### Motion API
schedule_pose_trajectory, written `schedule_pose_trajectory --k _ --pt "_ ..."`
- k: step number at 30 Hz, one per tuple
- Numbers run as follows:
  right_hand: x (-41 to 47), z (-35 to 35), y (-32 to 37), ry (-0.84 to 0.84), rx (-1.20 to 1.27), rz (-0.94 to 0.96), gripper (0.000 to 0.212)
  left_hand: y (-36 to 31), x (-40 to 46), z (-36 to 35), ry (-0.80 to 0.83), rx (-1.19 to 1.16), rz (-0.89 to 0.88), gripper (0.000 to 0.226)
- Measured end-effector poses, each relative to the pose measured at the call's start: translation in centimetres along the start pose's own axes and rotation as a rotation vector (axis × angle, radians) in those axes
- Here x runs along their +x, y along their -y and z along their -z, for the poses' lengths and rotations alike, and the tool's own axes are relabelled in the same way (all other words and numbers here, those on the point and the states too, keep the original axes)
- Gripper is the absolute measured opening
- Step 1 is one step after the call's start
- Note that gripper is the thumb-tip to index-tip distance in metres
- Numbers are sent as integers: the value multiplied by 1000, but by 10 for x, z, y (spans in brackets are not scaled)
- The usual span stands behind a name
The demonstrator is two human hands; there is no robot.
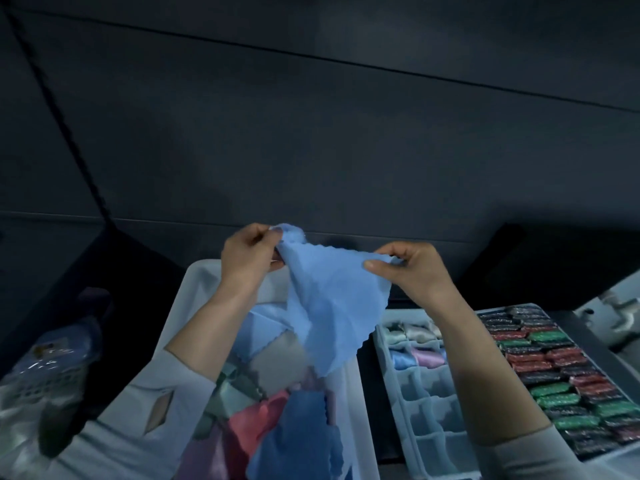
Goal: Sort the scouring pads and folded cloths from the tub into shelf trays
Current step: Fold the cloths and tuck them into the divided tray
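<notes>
A light blue cloth (332,306) hangs unfolded in the air above the white tub (194,289). My left hand (246,258) pinches its upper left corner. My right hand (408,271) pinches its upper right corner between thumb and fingers. Below, the tub holds several loose cloths (287,427) in blue, pink, purple and green. To the right stands a white divided tray (426,403) with folded cloths in its far cells. Beyond it, a tray of scouring pads (561,375) shows rows of red, green and dark pads.
A white basket (45,379) with a blue packet stands at the left. A dark wall rises behind everything. A pale object (609,313) lies at the far right edge.
</notes>
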State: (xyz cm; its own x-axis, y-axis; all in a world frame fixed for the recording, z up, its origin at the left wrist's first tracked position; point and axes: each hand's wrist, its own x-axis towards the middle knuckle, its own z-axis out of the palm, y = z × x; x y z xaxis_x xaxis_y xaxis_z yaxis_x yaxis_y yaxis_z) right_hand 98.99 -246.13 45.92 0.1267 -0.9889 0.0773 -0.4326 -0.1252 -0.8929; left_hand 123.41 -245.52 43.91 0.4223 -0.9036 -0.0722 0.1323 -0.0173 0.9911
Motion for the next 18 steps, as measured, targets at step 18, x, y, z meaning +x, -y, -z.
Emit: schedule_pose_trajectory --k 18 --pt "-6 23 12 -151 522 -58 14 -10 -3 -3 47 -100 59 18"
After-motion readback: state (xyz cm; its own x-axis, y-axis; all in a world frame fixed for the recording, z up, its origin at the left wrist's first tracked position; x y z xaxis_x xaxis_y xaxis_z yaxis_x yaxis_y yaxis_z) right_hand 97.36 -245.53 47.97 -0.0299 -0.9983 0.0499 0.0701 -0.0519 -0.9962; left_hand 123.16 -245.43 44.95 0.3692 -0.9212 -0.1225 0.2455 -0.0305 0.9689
